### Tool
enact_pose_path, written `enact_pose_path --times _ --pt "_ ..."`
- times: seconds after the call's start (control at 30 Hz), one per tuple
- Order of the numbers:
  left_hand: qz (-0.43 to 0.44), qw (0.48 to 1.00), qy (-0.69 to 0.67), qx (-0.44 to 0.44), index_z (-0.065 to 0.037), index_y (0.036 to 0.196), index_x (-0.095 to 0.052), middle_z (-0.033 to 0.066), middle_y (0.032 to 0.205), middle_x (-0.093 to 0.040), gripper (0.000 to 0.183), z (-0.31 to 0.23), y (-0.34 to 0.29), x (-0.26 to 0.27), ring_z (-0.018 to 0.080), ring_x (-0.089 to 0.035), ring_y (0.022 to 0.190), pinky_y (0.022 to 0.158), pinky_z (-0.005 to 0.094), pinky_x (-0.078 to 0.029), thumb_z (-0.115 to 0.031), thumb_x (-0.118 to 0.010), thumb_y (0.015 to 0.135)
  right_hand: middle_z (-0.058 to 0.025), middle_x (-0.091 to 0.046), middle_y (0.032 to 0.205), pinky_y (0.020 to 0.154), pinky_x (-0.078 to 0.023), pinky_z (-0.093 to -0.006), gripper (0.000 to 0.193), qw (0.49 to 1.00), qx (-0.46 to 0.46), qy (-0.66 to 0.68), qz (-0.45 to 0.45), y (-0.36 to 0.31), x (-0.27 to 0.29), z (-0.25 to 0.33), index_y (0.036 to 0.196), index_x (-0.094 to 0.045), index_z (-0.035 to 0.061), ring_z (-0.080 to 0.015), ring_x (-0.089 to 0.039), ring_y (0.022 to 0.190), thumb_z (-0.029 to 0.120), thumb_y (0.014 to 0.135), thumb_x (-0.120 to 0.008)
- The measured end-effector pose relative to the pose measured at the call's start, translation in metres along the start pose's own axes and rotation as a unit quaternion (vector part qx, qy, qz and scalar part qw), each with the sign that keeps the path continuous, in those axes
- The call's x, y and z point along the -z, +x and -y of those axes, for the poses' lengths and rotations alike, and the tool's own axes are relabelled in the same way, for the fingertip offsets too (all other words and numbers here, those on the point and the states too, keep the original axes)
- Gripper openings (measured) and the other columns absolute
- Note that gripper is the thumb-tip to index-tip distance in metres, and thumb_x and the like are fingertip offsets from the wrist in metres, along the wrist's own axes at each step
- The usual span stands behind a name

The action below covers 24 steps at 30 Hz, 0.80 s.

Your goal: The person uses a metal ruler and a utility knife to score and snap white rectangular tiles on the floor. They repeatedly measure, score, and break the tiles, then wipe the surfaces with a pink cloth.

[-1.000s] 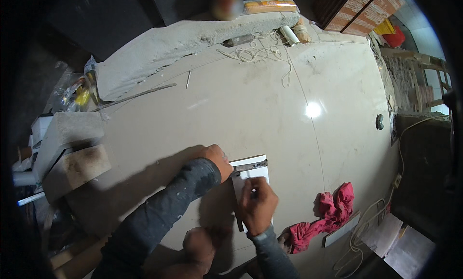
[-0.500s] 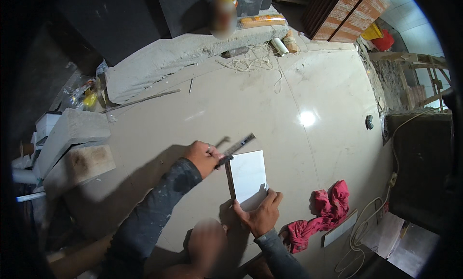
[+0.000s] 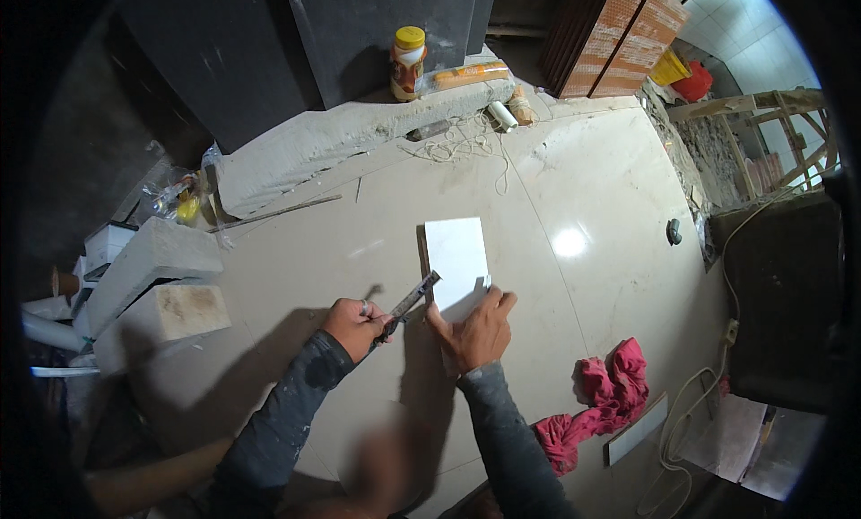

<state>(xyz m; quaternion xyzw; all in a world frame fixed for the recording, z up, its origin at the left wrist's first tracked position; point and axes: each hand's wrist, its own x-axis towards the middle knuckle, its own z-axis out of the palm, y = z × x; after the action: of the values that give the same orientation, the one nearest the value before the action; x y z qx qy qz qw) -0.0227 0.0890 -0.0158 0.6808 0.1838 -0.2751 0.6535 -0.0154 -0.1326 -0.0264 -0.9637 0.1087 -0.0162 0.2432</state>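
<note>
My left hand (image 3: 357,326) is closed around a narrow, dark-grey, blade-like tool (image 3: 414,295). The tool slants up and right, its tip close to the left edge of a white rectangular tile piece (image 3: 456,255); whether they touch I cannot tell. My right hand (image 3: 478,333) grips the near end of that tile piece, thumb at its left side and fingers at its right. A thin sliver of white shows along its right edge by my fingers. Below the tile lies the glossy beige floor (image 3: 359,250).
A crumpled red cloth (image 3: 610,389) lies at the right beside a tile strip (image 3: 637,429) and a coiled cable (image 3: 677,429). Pale blocks (image 3: 166,317) stand left. At the back are a yellow-lidded jar (image 3: 409,62), loose string (image 3: 457,142) and stacked terracotta bricks (image 3: 614,39).
The tile piece and my right hand have moved farther from me. My left hand has come nearer and slightly left with the tool. The view has tilted a little.
</note>
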Motion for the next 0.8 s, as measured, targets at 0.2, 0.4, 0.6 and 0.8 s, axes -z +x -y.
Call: enact_pose_path --times 0.2,0.4,0.6,0.8 --pt "-0.002 0.962 0.274 0.011 -0.004 0.088 -0.079 0.0132 0.080 -0.077 0.021 -0.005 -0.006 -0.017 0.0193 -0.073 0.071 0.071 0.0355 -0.058 -0.024 -0.078 0.093 -0.0234 -0.063 0.115 0.087 -0.058 -0.0450 0.068 0.992 0.009 0.124 -0.016 -0.011 0.020 -0.046 0.127 -0.062 -0.0071 -0.0385 -0.072 0.092 0.034 0.079 -0.089" --pt "0.008 0.942 0.334 0.042 -0.003 0.087 -0.078 0.0146 0.078 -0.076 0.018 0.010 0.000 -0.073 0.0223 -0.073 0.072 0.072 0.0377 -0.057 -0.020 -0.079 0.091 -0.0137 -0.077 0.094 0.086 -0.057 -0.0350 0.028 0.953 -0.182 0.243 0.000 -0.054 0.037 -0.096 0.108 -0.074 -0.0040 -0.0210 -0.073 0.088 0.016 0.088 -0.078" --pt "0.019 0.932 0.357 0.063 -0.007 0.079 -0.077 0.0178 0.085 -0.077 0.019 0.002 0.006 -0.090 0.0365 -0.075 0.084 0.083 0.0440 -0.059 -0.025 -0.081 0.086 -0.0069 -0.077 0.092 0.081 -0.056 -0.0289 0.023 0.920 -0.204 0.333 0.021 -0.052 0.030 -0.101 0.107 -0.075 -0.0031 -0.0125 -0.070 0.085 0.011 0.090 -0.076" --pt "0.024 0.920 0.386 0.067 -0.005 0.078 -0.077 0.0174 0.085 -0.078 0.022 -0.005 0.012 -0.096 0.0346 -0.077 0.086 0.084 0.0432 -0.060 -0.025 -0.083 0.083 -0.0055 -0.077 0.094 0.082 -0.056 -0.0273 0.020 0.905 -0.203 0.374 0.021 -0.057 0.029 -0.098 0.108 -0.075 -0.0026 -0.0107 -0.070 0.086 0.009 0.091 -0.076"
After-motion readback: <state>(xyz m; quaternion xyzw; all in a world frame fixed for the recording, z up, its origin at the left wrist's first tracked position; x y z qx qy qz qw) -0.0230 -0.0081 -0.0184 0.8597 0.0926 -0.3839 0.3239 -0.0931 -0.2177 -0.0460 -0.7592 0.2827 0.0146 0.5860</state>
